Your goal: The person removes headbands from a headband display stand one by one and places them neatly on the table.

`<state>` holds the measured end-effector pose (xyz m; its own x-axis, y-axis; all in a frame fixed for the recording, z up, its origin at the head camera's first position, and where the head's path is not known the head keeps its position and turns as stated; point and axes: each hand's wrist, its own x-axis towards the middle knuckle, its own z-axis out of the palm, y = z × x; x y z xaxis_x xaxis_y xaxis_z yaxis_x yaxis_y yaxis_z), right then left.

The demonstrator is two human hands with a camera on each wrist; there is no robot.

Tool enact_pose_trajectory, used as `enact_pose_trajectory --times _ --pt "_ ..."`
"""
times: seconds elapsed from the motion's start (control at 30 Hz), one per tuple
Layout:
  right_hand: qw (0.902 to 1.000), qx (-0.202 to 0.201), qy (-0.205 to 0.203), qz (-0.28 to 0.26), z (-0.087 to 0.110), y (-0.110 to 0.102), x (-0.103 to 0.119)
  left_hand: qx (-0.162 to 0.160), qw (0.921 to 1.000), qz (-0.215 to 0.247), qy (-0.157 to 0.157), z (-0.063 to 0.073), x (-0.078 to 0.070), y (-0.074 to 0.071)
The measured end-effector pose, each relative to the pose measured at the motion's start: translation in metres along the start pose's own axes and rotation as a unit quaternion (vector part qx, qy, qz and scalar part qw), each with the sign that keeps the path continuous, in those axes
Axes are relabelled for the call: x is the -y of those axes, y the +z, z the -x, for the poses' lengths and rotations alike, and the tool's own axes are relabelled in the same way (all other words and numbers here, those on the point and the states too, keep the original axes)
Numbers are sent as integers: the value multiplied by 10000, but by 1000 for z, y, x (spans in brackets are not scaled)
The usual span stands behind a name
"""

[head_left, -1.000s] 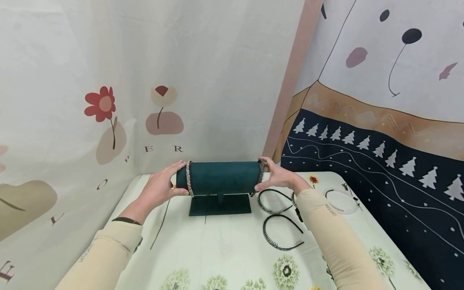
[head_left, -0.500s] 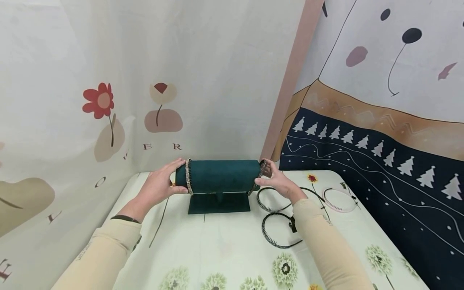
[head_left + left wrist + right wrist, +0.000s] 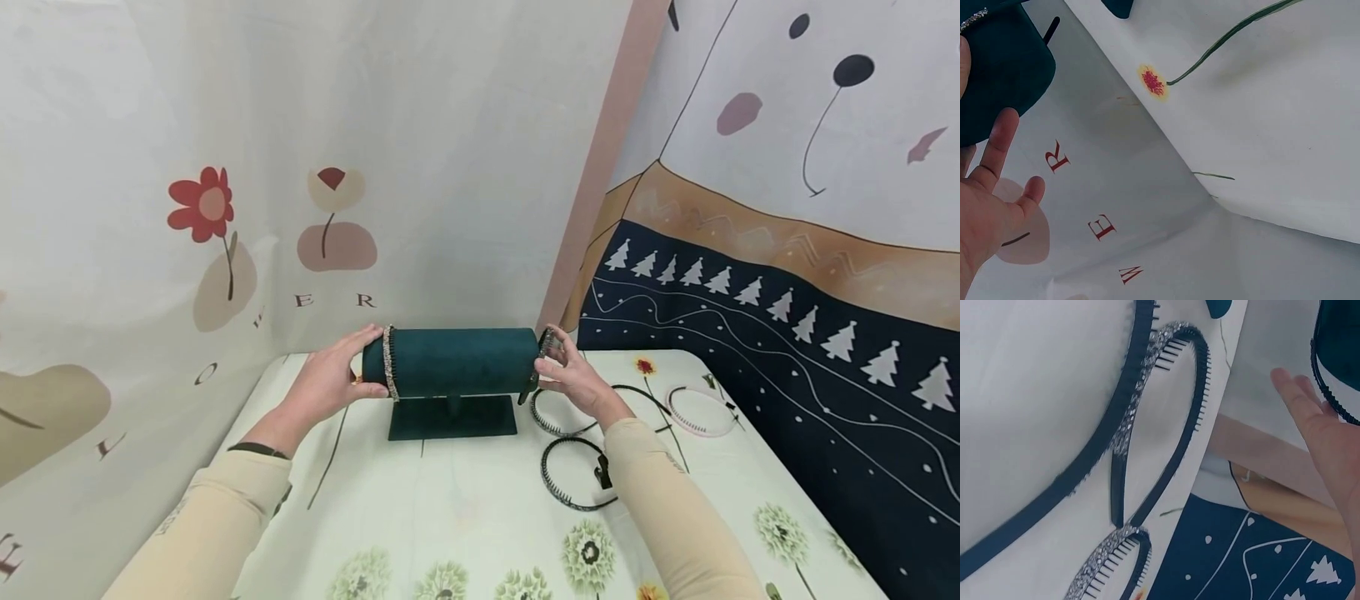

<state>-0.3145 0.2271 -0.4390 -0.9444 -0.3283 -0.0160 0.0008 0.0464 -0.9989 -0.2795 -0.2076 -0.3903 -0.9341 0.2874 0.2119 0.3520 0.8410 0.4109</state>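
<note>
A dark green velvet headband stand, a horizontal roll on a flat base, stands at the back of the table. My left hand grips the roll's left end, thumb in front and fingers behind. Beside that thumb, a sparkly toothed headband goes round the roll. At the right end, my right hand holds another dark headband between thumb and fingers. In the right wrist view this headband stands at the roll's edge, with a gap showing below the roll. The fingertips behind the headband are partly hidden.
Several headbands lie on the table's right: a dark glittery one in front, dark ones behind it, and a pale pink one farther right. A flower-print cloth covers the table. Printed curtains hang close behind and right.
My right hand has shifted slightly right, and its headband has moved from round the roll to its end edge. My left hand stays at the left end. The right forearm uncovers more headbands.
</note>
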Motion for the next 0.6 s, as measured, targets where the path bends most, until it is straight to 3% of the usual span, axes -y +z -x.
enact_pose_trajectory --times 0.27,0.6 --pt "9998 -142 114 -28 8 -15 2 35 10000 8 26 0 0 1" --pt "9963 -292 39 807 32 -50 16 34 9999 -68 113 0 1 0"
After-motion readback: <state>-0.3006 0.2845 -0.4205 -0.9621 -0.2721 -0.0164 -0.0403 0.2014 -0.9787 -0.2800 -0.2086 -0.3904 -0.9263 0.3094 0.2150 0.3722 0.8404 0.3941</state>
